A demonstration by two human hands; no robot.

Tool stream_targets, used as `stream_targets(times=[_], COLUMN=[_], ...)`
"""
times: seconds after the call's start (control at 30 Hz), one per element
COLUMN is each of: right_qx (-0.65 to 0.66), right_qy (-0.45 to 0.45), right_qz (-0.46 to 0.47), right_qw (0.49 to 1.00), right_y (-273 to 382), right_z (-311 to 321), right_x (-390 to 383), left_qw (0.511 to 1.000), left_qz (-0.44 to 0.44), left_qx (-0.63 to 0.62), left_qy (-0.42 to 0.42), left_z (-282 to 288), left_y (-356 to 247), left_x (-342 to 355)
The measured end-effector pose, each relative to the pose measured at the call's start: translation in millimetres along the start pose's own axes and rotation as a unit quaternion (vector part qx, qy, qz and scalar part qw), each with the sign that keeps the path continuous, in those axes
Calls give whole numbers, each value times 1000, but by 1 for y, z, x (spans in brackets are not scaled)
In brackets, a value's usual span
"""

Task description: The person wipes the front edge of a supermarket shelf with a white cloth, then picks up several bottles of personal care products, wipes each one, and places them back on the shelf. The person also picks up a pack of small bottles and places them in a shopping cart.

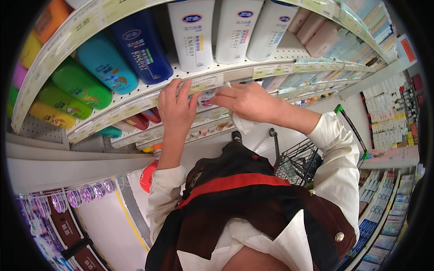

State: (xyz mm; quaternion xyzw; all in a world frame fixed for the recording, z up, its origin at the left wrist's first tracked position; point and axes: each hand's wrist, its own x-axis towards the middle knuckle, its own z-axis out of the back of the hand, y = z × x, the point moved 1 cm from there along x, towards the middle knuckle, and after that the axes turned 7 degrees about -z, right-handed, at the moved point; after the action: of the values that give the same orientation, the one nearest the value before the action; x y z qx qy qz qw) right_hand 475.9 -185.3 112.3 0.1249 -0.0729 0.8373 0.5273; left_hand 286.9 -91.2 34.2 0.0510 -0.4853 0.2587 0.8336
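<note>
Head view: white cloth (243, 123), lengthwise downward

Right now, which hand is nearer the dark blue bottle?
Left. The left hand is at the shelf edge by the dark blue bottle; the right hand is farther to the right.

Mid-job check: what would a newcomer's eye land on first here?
Probably the three tall white bottles at top centre, with a dark blue bottle to their left. Next, just below, the left hand at the shelf edge and the right hand with a white cloth.
</note>
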Motion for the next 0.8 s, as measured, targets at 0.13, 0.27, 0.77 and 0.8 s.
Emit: stream_targets(times=[0.13,0.27,0.77,0.8], right_qx=[61,46,-32,-38], right_qy=[-25,-61,-34,-19], right_qz=[-77,-187,-186,-176], right_qw=[995,979,981,984], right_y=[-21,-60,-95,-95], right_z=[5,23,30,32], right_x=[-33,-56,-62,-59], left_qw=[999,995,991,991], left_qz=[-46,-88,-130,-131], left_qx=[20,-29,-9,-5], left_qy=[8,32,-3,-4], left_z=[-4,-32,-82,-82], left_y=[-15,-44,-67,-68], left_x=[8,27,46,45])
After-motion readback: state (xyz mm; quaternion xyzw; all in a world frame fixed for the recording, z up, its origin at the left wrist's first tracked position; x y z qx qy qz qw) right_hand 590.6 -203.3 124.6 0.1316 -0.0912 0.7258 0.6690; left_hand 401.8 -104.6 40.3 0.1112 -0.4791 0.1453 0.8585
